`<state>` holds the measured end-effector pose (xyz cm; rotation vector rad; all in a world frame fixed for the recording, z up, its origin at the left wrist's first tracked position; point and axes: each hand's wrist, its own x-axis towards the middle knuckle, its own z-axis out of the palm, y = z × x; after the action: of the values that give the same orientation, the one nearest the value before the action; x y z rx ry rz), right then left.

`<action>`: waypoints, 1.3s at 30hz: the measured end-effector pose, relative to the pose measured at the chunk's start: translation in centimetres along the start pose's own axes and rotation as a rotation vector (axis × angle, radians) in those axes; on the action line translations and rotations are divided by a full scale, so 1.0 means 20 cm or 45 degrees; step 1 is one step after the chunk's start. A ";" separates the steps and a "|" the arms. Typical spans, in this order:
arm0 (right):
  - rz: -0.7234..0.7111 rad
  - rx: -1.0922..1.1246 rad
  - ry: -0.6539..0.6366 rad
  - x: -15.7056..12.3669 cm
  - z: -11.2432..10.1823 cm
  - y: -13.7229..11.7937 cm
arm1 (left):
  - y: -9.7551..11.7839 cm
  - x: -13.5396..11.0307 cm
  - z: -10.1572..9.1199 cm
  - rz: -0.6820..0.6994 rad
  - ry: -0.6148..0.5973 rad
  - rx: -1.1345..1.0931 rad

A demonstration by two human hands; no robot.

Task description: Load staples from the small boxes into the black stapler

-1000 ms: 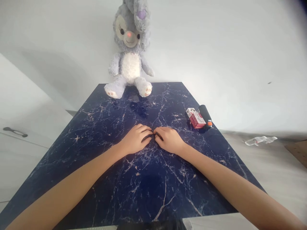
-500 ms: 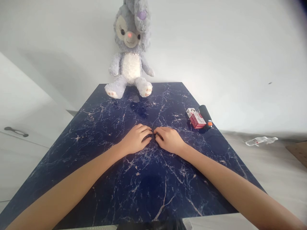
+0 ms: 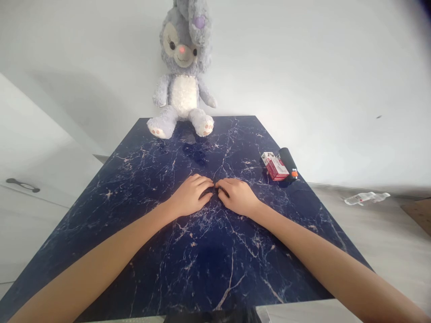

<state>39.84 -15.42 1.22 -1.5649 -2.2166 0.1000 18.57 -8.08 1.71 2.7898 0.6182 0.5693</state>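
Both my hands rest side by side on the dark blue marbled table (image 3: 202, 264), near its middle. My left hand (image 3: 189, 197) lies palm down with its fingers curled inward. My right hand (image 3: 238, 196) mirrors it, and the fingertips of the two hands meet at the middle. The fingers are bent and pressed together; whether anything small sits under them is hidden. Both forearms stretch back across the table toward me.
A grey plush rabbit (image 3: 183, 76) sits at the table's far edge against the white wall. A red and white box (image 3: 275, 167) and a black cylinder (image 3: 288, 161) lie near the right edge. A plastic bottle (image 3: 365, 197) lies on the floor at the right. A white cabinet with a dark handle (image 3: 22, 185) stands at the left.
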 end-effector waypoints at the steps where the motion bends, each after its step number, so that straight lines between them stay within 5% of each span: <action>1: 0.002 0.003 0.001 0.00 0.00 0.00 | 0.00 0.00 0.00 0.005 -0.002 0.011; 23: -0.017 -0.012 0.011 0.00 0.01 0.01 | -0.01 0.00 0.01 0.042 0.018 0.039; 31: -0.164 -0.190 0.328 -0.01 -0.06 0.04 | -0.01 -0.01 0.01 0.082 0.103 0.018; 34: 0.024 -0.241 0.655 -0.03 -0.19 0.16 | -0.01 -0.02 0.00 0.114 0.259 -0.030; 39: 0.692 -0.293 1.042 -0.13 -0.42 0.52 | -0.04 -0.08 -0.06 0.145 0.401 -0.023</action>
<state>52.88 -15.54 5.01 -1.8452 -1.1818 -0.5550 16.49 -7.90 2.08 2.7521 0.5091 1.0459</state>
